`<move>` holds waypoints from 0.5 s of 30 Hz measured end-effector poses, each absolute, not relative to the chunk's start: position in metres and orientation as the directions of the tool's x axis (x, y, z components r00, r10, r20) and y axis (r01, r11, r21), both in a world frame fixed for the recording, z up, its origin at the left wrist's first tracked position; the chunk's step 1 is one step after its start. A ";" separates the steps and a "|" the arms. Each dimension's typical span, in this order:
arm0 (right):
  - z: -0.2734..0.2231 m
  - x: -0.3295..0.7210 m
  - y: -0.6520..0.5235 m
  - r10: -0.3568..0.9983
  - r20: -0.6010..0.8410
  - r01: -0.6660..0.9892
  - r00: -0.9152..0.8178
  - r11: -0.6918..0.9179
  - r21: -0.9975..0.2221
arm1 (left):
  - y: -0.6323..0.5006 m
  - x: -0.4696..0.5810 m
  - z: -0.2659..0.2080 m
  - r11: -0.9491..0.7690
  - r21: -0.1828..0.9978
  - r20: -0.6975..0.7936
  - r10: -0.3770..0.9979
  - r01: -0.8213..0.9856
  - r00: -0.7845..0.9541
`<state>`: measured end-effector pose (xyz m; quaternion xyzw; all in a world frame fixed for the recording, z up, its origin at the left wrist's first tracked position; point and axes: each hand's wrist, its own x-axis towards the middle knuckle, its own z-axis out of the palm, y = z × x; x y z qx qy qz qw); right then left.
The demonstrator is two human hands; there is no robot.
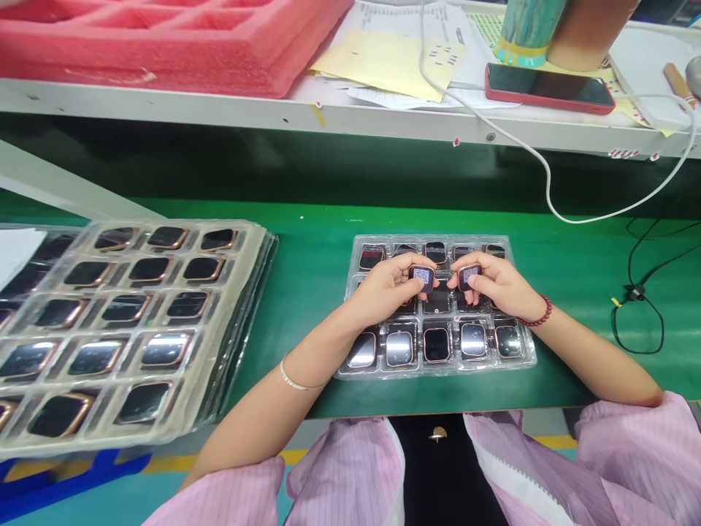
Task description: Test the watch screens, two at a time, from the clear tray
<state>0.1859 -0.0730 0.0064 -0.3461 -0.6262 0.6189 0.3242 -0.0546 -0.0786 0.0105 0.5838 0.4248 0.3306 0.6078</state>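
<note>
- clear tray (529, 356): five watch units (437, 345) in its near row, five in its far row (the middle is partly hidden).
- above the tray, left grip (383, 283) pinches one labelled unit (420, 275), right grip (501, 283) another.
- left of the tray: stacked trays (216, 351) holding more.
- under the tray: green counter (572, 365); beyond: shelf (383, 130), one phone (549, 89), one red foam block (257, 62).

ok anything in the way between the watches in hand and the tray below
Nothing visible: the left hand and right hand hold the left watch and right watch over the tray, though they hide part of it.
</note>
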 end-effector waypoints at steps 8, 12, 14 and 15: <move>0.008 0.188 -0.073 0.839 -0.010 0.024 -0.545 0.004 -1.000 | -0.079 -0.054 0.011 0.086 0.995 -0.100 0.888 0.051 0.449; 0.006 0.187 -0.073 0.835 0.014 0.029 -0.550 0.035 -0.999 | -0.078 -0.055 0.005 0.092 0.996 -0.089 0.889 0.016 0.450; 0.006 0.186 -0.074 0.834 0.031 0.053 -0.550 0.072 -0.996 | -0.078 -0.055 0.003 0.065 0.998 -0.054 0.900 -0.011 0.433; 0.006 0.186 -0.075 0.833 0.037 0.064 -0.552 0.087 -0.994 | -0.078 -0.054 0.003 0.049 0.999 -0.035 0.906 -0.022 0.422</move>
